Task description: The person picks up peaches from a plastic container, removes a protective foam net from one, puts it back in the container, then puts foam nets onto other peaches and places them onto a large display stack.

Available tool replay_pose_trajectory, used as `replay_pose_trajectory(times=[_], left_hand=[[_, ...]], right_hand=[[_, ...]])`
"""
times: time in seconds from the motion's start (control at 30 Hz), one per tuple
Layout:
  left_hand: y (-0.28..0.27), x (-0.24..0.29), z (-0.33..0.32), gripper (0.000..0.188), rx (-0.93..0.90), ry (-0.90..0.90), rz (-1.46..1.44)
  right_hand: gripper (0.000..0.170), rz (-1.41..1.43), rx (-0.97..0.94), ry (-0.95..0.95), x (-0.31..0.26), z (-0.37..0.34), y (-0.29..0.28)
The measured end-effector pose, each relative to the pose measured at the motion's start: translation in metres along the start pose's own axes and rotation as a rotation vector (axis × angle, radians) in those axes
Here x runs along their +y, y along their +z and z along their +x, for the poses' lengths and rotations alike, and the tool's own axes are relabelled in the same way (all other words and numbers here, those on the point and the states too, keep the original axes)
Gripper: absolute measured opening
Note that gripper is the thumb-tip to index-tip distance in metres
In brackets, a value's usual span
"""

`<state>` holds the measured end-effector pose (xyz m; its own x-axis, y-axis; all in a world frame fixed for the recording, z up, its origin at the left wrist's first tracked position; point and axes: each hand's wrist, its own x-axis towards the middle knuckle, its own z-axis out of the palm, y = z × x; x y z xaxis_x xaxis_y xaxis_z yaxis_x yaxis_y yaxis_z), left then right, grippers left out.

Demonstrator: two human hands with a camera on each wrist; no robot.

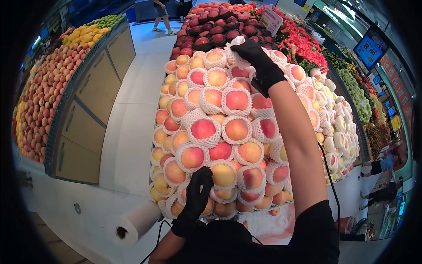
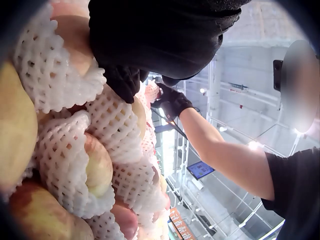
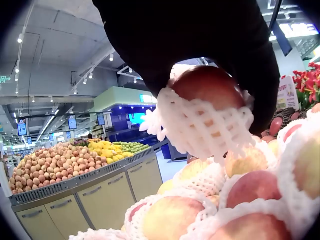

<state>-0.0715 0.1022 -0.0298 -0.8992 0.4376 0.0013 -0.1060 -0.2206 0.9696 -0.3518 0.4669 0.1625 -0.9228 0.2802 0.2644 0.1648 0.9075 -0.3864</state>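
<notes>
A sloping pile of red-and-yellow peaches [image 1: 237, 100], most of them in white foam nets, fills the middle of the head view. At the far part of the pile, my black-gloved right hand [image 1: 254, 53] grips a netted peach. The right wrist view shows this peach [image 3: 207, 89] between thumb and fingers, red skin upward, its white foam net [image 3: 205, 127] hanging below and around it. My gloved left hand [image 1: 200, 190] rests at the front left of the pile, loosely bent fingers beside a yellowish netted peach [image 1: 223, 175]. In the left wrist view, its fingertips lie against foam nets [image 2: 112, 122].
Dark red fruit [image 1: 215, 31] and red flowers [image 1: 296, 42] with a sign [image 1: 270, 21] lie beyond the peaches. A plastic roll [image 1: 138, 222] stands at the front left corner. Across the aisle is another fruit stand [image 1: 94, 92]. A black cable [image 1: 330, 176] hangs by the right arm.
</notes>
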Motion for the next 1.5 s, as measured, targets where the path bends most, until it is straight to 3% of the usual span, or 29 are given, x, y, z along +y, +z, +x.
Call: replay_pose_trajectory(times=[0.03,0.07,0.2,0.4,0.53,0.6,0.67,0.73,0.77,0.8,0.93,1.03,1.13,1.3,1.4,1.47,1.5], left_hand=[[-0.001,-0.003,0.0,0.03,-0.008,0.017,0.01],[-0.002,-0.001,0.0,0.031,-0.014,0.013,0.001],[-0.005,0.003,-0.001,0.036,-0.039,0.01,-0.012],[-0.006,0.001,0.0,0.036,-0.057,0.027,-0.04],[-0.008,0.002,0.001,0.035,-0.07,-0.012,-0.036],[-0.01,-0.001,0.0,0.034,-0.086,0.008,-0.017],[-0.011,-0.003,0.001,0.033,-0.094,0.02,-0.05],[-0.01,-0.005,0.001,0.033,-0.102,0.043,-0.08],[-0.01,-0.006,0.001,0.033,-0.107,0.058,-0.092],[-0.01,-0.007,0.001,0.033,-0.112,0.077,-0.104],[-0.01,-0.008,0.0,0.028,-0.107,0.069,-0.117],[-0.011,-0.005,0.0,0.027,-0.124,0.079,-0.163],[-0.01,-0.008,-0.001,0.025,-0.142,0.099,-0.264],[-0.011,0.004,-0.009,0.019,-0.112,0.18,-0.193],[-0.018,0.014,-0.013,0.019,-0.135,0.26,-0.103],[-0.018,0.021,-0.017,0.018,-0.14,0.267,-0.163],[-0.021,0.021,-0.019,0.018,-0.16,0.259,-0.218]], right_hand=[[0.044,0.004,-0.036,-0.052,0.002,0.006,0.014],[0.041,-0.017,-0.115,0.084,-0.01,0.013,0.022],[0.042,-0.194,-0.331,0.085,-0.013,0.037,0.052],[0.063,0.047,-0.156,0.04,0.028,0.044,0.112],[0.057,-0.073,-0.106,0.139,0.004,0.033,0.092],[0.051,-0.256,-0.104,-0.059,0.014,0.041,0.083],[0.038,-0.594,0.204,-0.404,0.054,0.047,0.085],[0.037,-0.624,0.32,-0.363,0.053,0.039,0.065],[0.035,-0.672,0.438,-0.467,0.06,0.034,0.057],[0.034,-0.56,0.355,-0.387,0.066,0.028,0.049],[0.022,-0.046,0.226,-0.036,0.056,-0.023,0.002],[0.026,0.357,0.352,0.062,0.072,-0.045,-0.014],[0.027,0.648,0.294,0.151,0.059,-0.1,-0.045],[0.033,0.562,0.305,0.065,0.034,-0.226,-0.073],[0.036,0.505,0.286,0.133,0.046,-0.29,-0.069],[0.037,0.329,0.411,-0.031,0.063,-0.33,-0.052],[0.036,0.076,0.399,-0.191,0.065,-0.346,-0.052]])
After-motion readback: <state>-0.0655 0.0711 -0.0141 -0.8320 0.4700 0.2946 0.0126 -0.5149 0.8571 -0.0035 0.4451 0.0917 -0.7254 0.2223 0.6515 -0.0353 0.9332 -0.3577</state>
